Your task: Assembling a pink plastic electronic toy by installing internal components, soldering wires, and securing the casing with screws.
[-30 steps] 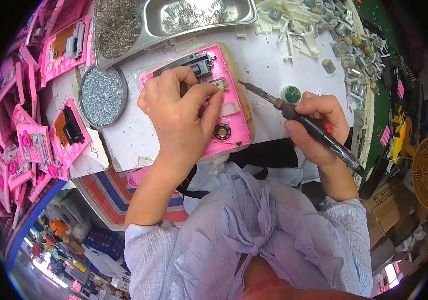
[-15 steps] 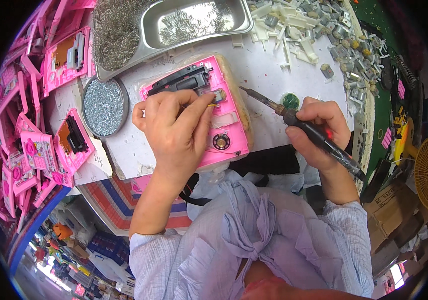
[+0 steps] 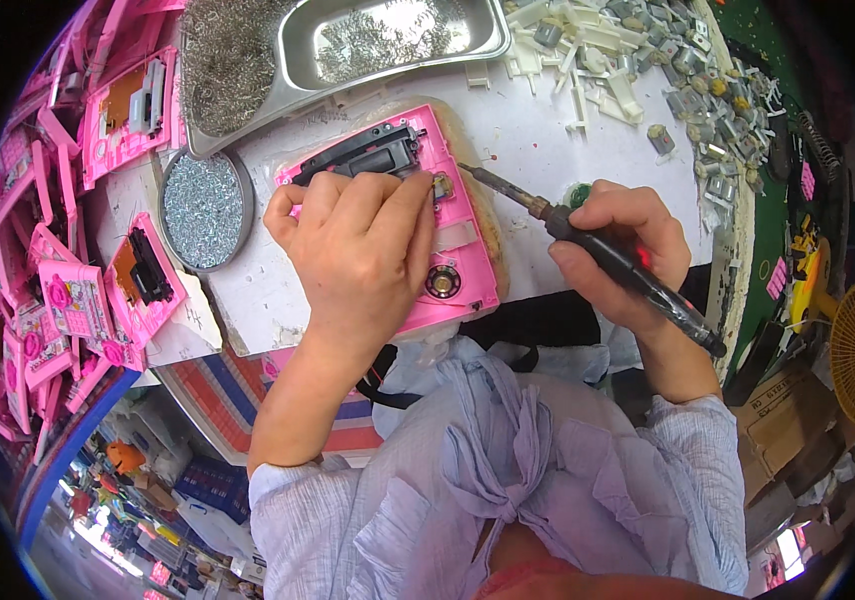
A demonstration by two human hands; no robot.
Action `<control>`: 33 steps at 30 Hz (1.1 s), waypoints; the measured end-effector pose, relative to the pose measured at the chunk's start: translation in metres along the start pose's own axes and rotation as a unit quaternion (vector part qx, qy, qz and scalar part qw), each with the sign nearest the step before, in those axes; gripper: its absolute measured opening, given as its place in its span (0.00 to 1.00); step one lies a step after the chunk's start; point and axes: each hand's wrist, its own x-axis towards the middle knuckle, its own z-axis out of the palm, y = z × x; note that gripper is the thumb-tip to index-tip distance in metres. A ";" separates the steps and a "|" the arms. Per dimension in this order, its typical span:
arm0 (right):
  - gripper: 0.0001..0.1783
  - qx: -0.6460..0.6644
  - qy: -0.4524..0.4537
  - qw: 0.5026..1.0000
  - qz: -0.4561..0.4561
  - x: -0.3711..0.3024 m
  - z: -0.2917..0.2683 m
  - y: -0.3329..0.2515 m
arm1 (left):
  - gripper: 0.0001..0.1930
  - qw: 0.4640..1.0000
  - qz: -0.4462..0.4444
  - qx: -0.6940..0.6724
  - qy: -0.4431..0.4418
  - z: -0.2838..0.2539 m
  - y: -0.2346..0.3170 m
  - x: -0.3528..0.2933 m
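Note:
A pink plastic casing [image 3: 463, 240] lies open on a padded block [image 3: 491, 225]. Inside it are a black plastic mechanism [image 3: 378, 155], a small metal motor-like part [image 3: 442, 186] and a round speaker [image 3: 443, 282]. My left hand [image 3: 358, 240] rests over the casing, thumb and fingertips pinched together beside the motor-like part; whatever they pinch is hidden. With my right hand [image 3: 643, 225] I hold a soldering iron [image 3: 598, 253] by its black handle. Its tip points left and sits just by the casing's right edge, close to the motor-like part.
Pink casings [image 3: 78, 300] pile up at the left. A round dish [image 3: 251, 215] holds small metal pieces, and a steel tray [image 3: 493, 50] holds springs. Loose motors and white plastic parts [image 3: 618, 95] lie at the far right. A green lump [image 3: 576, 195] sits behind the iron.
The soldering iron has moved left with my right hand, bringing its tip nearer the motor-like part. My left hand has shifted slightly, its fingertips staying near that part.

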 end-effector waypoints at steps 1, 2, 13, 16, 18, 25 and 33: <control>0.18 -0.002 -0.003 1.000 0.000 0.000 0.001 0.000 | 0.09 1.000 0.000 0.001 -0.002 0.000 0.001 0.001; 0.18 -0.004 -0.007 1.000 -0.001 0.001 0.001 0.000 | 0.09 1.000 0.000 0.002 -0.003 0.000 0.002 0.002; 0.18 -0.004 -0.038 0.999 -0.017 0.007 0.007 0.001 | 0.08 0.999 -0.007 0.012 -0.030 -0.004 0.004 0.006; 0.19 -0.005 -0.041 0.999 -0.014 0.007 0.007 0.000 | 0.08 0.999 -0.002 0.013 -0.032 -0.004 0.004 0.008; 0.18 -0.007 -0.040 0.999 -0.014 0.007 0.008 0.000 | 0.08 0.999 0.002 0.015 -0.034 -0.005 0.005 0.009; 0.19 -0.047 -0.051 0.997 -0.039 0.009 0.008 -0.002 | 0.07 0.997 0.030 0.048 -0.055 -0.007 0.002 0.012; 0.19 -0.076 -0.037 0.987 -0.139 0.012 0.012 -0.002 | 0.06 0.996 0.044 0.050 -0.058 -0.006 0.001 0.012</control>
